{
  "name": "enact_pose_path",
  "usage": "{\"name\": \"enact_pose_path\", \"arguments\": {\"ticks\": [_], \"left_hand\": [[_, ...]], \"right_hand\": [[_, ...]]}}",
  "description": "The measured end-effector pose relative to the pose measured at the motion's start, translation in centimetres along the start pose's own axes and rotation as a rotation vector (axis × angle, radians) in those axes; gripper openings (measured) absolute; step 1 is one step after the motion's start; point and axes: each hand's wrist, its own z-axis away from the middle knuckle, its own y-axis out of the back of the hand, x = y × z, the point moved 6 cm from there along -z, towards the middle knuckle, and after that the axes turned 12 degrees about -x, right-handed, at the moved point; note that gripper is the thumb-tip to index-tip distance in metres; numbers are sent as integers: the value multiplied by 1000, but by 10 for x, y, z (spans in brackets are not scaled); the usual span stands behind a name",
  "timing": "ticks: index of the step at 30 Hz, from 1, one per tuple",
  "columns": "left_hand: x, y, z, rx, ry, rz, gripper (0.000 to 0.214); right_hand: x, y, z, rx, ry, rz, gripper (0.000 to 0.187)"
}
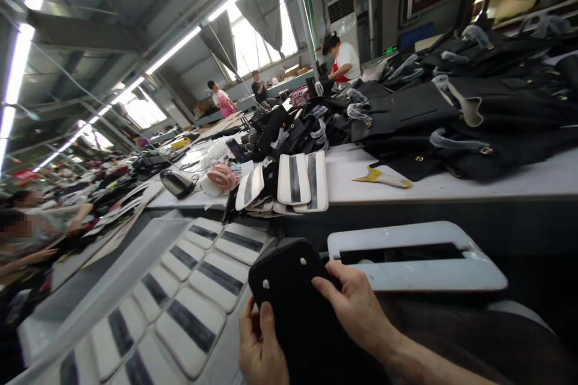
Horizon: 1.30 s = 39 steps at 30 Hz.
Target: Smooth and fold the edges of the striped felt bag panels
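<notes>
Holds a black rounded-corner panel (pixel 293 307) between both hands, clamped by its two long edges: with the left hand (pixel 263 346) clasping the left edge, thumb laid on the front face and fingers curled round the side, and with the right hand (pixel 354 307) pinching the right edge, thumb likewise on the face. Stretches the right forearm in from the lower right, wrist slightly bent; brings the left hand up from the bottom of the view, with the knuckles tucked in. Shows two small whitish spots (pixel 265 284) near the panel's top end, just beyond the thumbs. Seems, as a judgement, to be at a step of steadying and positioning the panel; probably calls next for an even grip on both edges and thumbs clear of the spots. To the left, spread flat in rows, white dark-striped panels (pixel 212 280); behind the right hand, a white slotted frame (pixel 424 277). Beyond, on the bench (pixel 341 183), a stack of similar white panels (pixel 284 183), a pink fan (pixel 222 177), a metal kettle (pixel 177 183) and, to the right, a heap of black bags (pixel 406 108) with plastic-wrapped handles.
</notes>
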Motion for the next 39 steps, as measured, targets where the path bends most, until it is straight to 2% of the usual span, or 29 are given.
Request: {"name": "enact_pose_path", "arguments": {"ticks": [3, 7, 10, 15, 20, 23, 26, 31, 33, 37, 39], "left_hand": [[13, 4, -7, -42, -85, 3, 54], [20, -8, -8, -198, -109, 126, 45], [16, -19, -9, -263, -68, 241, 42], [0, -24, -17, -268, 17, 331, 44], [-6, -29, -20, -357, 38, 366, 44], [-7, -31, -21, -354, 41, 403, 42], [-2, -28, -28, -330, -29, 384, 41], [20, -15, -39, -262, -257, 111, 36], [27, -15, -39, -283, -296, 92, 34], [37, -17, -34, -323, -328, 133, 30], [41, -17, -32, -320, -335, 150, 30]], "right_hand": [[-1, 2, -2, -65, 27, -4, 40], [-7, 11, -20, -85, 76, 41, 41], [-11, 11, -34, -116, 103, 65, 41], [-13, 2, -37, -221, 169, 72, 41], [-3, 1, -37, -251, 189, 21, 38], [5, 0, -41, -278, 183, -35, 39], [13, -4, -42, -313, 147, -141, 39], [13, -7, -38, -412, 66, -218, 39], [11, -4, -39, -379, 52, -162, 39], [8, 7, -43, -137, 71, -16, 43], [7, 8, -43, -71, 98, 32, 45]]}}
